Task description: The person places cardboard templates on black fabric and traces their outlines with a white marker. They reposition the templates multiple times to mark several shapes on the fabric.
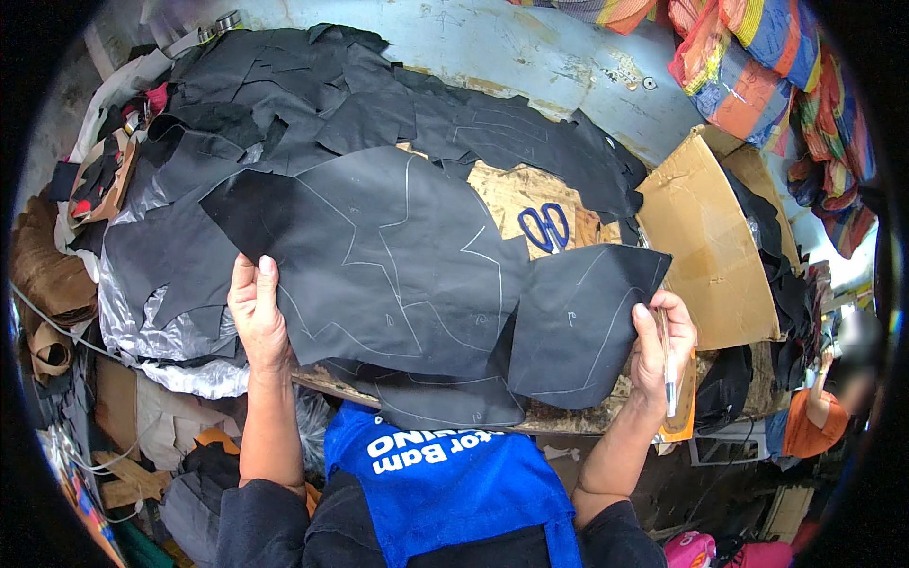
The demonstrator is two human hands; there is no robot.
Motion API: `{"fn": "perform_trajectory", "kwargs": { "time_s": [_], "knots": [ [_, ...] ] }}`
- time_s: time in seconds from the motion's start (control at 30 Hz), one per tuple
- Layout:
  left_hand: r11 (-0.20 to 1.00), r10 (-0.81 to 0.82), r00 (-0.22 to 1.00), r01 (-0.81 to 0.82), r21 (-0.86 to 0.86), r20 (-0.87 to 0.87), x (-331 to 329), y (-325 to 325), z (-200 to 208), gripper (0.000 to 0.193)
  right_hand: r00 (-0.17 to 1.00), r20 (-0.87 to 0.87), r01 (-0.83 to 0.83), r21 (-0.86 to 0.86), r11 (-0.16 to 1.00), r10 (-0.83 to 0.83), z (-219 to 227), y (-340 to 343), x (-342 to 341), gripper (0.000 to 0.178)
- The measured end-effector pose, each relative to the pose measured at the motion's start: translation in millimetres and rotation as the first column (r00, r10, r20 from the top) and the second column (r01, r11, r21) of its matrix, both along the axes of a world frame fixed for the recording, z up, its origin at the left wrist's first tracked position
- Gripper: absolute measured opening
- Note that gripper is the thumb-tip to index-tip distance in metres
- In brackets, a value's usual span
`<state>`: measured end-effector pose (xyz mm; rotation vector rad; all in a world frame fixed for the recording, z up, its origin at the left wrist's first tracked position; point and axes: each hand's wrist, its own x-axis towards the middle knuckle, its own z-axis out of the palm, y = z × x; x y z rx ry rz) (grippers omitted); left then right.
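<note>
A large black leather-like sheet [379, 256] with pale pattern lines drawn on it is stretched between my hands over the bench. My left hand [258, 305] pinches its left edge, thumb on top. At the right, my right hand [661, 343] grips the sheet's right corner and also has a pen [669, 374] in its fingers, pointing down. Part of the sheet folds and hangs over the front edge of the bench. Just beyond it lie scissors with dark blue handles [544, 228]; their blades are hidden or hard to make out.
Black sheets and offcuts [284, 85] heap across the back and left of the wooden bench [497, 185]. An opened cardboard box [710, 237] stands at the right. Colourful striped bags [748, 66] hang at the upper right. Another person [819, 417] in orange is at the far right.
</note>
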<state>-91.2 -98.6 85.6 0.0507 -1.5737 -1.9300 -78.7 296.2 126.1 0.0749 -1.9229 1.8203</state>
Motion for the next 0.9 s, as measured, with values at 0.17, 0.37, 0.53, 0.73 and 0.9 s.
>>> {"fn": "perform_trajectory", "kwargs": {
  "time_s": [0.17, 0.37, 0.53, 0.73, 0.9],
  "knots": [
    [0.999, -0.039, 0.999, 0.039, 0.005, 0.028, -5, -17, -10, 0.03, 0.996, 0.078, -0.031, -0.037, 0.999, 0.034, -5, -9, -7, 0.018],
    [0.975, -0.22, 0.944, 0.209, 0.073, 0.246, -26, -44, -60, 0.032, 0.793, 0.56, -0.169, -0.172, 0.971, 0.237, -56, -17, -42, 0.024],
    [0.96, -0.271, 0.826, 0.27, 0.076, 0.494, -28, -60, -86, 0.039, 0.791, 0.588, -0.214, 0.006, 0.977, 0.17, -98, -21, -49, 0.025],
    [0.864, -0.485, 0.682, 0.472, 0.177, 0.548, -33, -69, -70, 0.037, 0.863, 0.473, -0.268, 0.136, 0.954, 0.175, -109, -29, -48, 0.033],
    [0.833, -0.356, 0.665, 0.545, -0.1, 0.656, -28, -64, -38, 0.031, 0.944, 0.291, -0.212, 0.17, 0.962, 0.156, -92, -38, -35, 0.025]
  ]
}}
